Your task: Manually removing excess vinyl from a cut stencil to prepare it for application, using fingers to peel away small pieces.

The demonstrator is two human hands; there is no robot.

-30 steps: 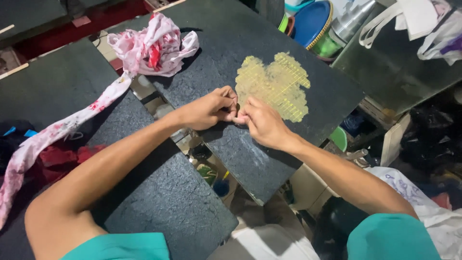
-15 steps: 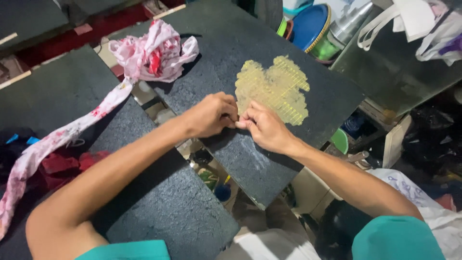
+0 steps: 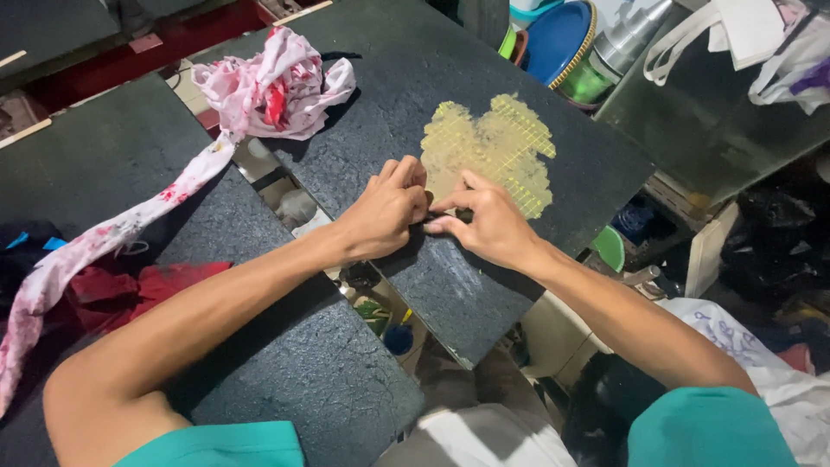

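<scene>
Nearest to us, at the bottom of the frame, our two forearms run up from teal sleeves and meet at the centre. Our left hand (image 3: 385,212) and right hand (image 3: 484,225) sit knuckle to knuckle on the dark speckled slab (image 3: 450,294), fingertips touching. Both are pinched shut on something small and dark between them; it is too tiny for us to tell what it is, or which hand carries more of it. The pinch lies at the lower left edge of the yellow gridded patch (image 3: 497,151), which spreads up and to the right from our fingers, its long axis running toward the upper right of the frame. Our right hand is the nearer one to it, the forefinger lying along its lower border.

Left of centre, a gap between the slabs shows small clutter below, including a blue cap-like object (image 3: 399,339). Further up, at upper left, a crumpled white-and-pink cloth (image 3: 277,86) rests on the slab, its tail trailing down to the left edge.

Farthest, at top right, a blue round lidded container (image 3: 558,39) stands beside a green tub (image 3: 590,85); we cannot see into either. A small green bowl (image 3: 610,246) sits below the slab's right corner, contents hidden.
</scene>
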